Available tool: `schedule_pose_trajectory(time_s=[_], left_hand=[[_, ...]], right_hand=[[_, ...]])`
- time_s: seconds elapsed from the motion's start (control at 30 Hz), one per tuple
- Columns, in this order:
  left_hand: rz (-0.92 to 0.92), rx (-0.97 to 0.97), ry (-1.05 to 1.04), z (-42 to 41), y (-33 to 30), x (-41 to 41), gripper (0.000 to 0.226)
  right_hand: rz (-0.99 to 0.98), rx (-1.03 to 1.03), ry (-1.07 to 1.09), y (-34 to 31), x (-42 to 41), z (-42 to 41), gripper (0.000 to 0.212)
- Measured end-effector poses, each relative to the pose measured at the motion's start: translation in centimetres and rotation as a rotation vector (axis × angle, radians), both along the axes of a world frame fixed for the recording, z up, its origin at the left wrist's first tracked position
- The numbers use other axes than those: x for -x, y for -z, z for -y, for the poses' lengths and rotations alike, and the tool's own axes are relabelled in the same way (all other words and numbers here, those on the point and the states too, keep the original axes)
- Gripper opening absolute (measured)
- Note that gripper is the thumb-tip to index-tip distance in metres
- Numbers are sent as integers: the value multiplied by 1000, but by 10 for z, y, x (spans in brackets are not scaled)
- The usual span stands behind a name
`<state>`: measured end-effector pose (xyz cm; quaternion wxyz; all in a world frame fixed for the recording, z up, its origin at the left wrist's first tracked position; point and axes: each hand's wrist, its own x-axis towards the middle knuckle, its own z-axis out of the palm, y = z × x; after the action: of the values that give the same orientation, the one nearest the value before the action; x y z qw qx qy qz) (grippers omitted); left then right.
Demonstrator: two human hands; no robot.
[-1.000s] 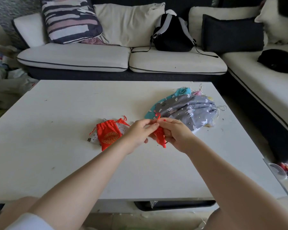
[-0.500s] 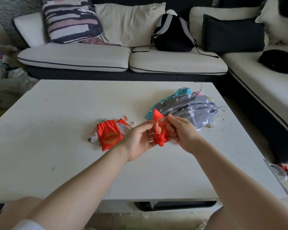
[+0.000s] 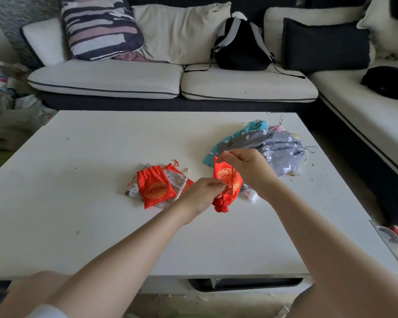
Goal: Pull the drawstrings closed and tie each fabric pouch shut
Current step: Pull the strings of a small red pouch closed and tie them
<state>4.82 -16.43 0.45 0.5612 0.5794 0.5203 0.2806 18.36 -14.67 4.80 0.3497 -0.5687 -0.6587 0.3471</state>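
Pinching the gathered neck of the red pouch (image 3: pixel 226 180) with our left hand (image 3: pixel 203 195), we draw its drawstring (image 3: pixel 232 177), pinched by our right hand (image 3: pixel 246 167), steadily farther; both sets of fingers stay closed.

Left hand (image 3: pixel 205 193) pinches neck of red pouch (image 3: pixel 226 182) held above table (image 3: pixel 78 203); right hand (image 3: pixel 244 166) pinches its drawstring (image 3: pixel 232 177), pulled up. Second red pouch (image 3: pixel 155 187) lies left, printed pouches (image 3: pixel 274 148) piled right.

On the bench (image 3: pixel 78 203), a small heap of pouches (image 3: pixel 156 187) lies left of the held pouch (image 3: pixel 226 182), with a larger heap (image 3: pixel 274 150) behind and right. A sofa (image 3: pixel 129 81) stands behind the bench, carrying a backpack (image 3: pixel 241 44).
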Motion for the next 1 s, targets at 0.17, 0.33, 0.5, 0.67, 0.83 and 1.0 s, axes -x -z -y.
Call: schedule_pose_trajectory(time_s=[0.17, 0.33, 0.5, 0.67, 0.83, 1.0], left_hand=[[-203, -108, 138, 3, 0, 2, 41], [-192, -139, 139, 4, 3, 6, 33], [28, -27, 22, 3, 6, 11, 34], [57, 13, -49, 1, 5, 11, 37], [62, 37, -104, 0, 6, 11, 35], [154, 70, -133, 0, 4, 16, 34]], right_hand=[[11, 26, -105, -3, 9, 3, 24], [-151, 165, -230, 0, 11, 8, 18], [-116, 131, -92, 15, -5, 6, 21], [226, 92, -274, 25, -11, 11, 20], [322, -2, -118, 24, -13, 7, 9], [124, 123, -252, 21, -9, 12, 13]])
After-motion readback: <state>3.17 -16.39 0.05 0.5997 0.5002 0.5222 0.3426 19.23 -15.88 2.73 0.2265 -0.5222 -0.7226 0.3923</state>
